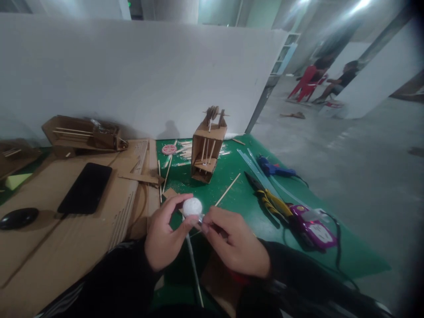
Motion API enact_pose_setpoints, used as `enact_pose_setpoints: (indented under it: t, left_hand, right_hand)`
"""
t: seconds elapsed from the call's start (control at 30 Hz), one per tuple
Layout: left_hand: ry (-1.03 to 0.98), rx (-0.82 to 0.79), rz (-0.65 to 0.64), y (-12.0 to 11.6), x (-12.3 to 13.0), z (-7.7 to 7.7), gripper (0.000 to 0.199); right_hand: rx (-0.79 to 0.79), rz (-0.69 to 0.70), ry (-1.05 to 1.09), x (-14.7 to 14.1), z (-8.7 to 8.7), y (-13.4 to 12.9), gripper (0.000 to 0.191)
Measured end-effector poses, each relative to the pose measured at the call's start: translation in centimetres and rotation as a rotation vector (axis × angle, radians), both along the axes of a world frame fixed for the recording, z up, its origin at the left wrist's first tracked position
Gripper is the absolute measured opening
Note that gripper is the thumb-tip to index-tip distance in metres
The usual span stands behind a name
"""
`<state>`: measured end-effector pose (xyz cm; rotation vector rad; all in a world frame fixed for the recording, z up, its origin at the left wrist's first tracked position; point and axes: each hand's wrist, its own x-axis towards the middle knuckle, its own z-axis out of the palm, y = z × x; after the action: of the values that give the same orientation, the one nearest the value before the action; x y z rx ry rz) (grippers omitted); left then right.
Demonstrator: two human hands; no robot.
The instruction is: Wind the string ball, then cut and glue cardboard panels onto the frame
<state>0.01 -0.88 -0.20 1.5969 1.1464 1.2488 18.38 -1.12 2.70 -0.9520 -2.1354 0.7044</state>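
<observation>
Green table [245, 198], both hands [202, 236] around white ball [192, 206].

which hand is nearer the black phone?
Left. The left hand holds the white ball just right of the cardboard sheet where the black phone lies; the right hand sits farther right.

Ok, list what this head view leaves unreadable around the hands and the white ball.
- Right hand: what its fingertips pinch beside the white ball, hidden by the fingers.
- White stick: lower end lost against the dark sleeves.
- Round label: print too small.
- Left hand: palm side hidden.
</observation>
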Motion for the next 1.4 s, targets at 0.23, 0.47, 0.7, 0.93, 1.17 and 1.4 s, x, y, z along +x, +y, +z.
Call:
enact_pose_setpoints:
  t: [0.23,0.47,0.7,0.93,1.17,1.4]
  left_hand:
    - [-0.156,-0.103,-0.167,-0.3,0.3,-0.2,0.027]
    - [-0.259,-0.178,-0.261,-0.4,-0.1,0.0,0.029]
    - [-0.355,-0.205,-0.295,-0.8,-0.1,0.5,0.032]
    - [-0.339,-0.168,-0.279,-0.7,0.1,0.6,0.048]
    - [-0.233,0.022,-0.151,-0.5,0.1,0.5,0.03]
    - [-0.193,-0.059,-0.009,0.0,-0.2,0.1,0.033]
  right_hand:
    - [0.154,0.081,-0.14,0.9,2.6,0.3,0.012]
    - [0.278,0.17,-0.212,1.1,4.3,2.4,0.017]
    - [0.202,0.238,0.017,1.0,3.3,4.9,0.02]
    - [-0.069,0.147,0.274,0.1,0.7,6.4,0.031]
    - [-0.191,0.076,0.312,-0.8,-2.5,5.9,0.034]
    - [-0.186,0.052,0.216,-1.3,-2.8,3.5,0.027]
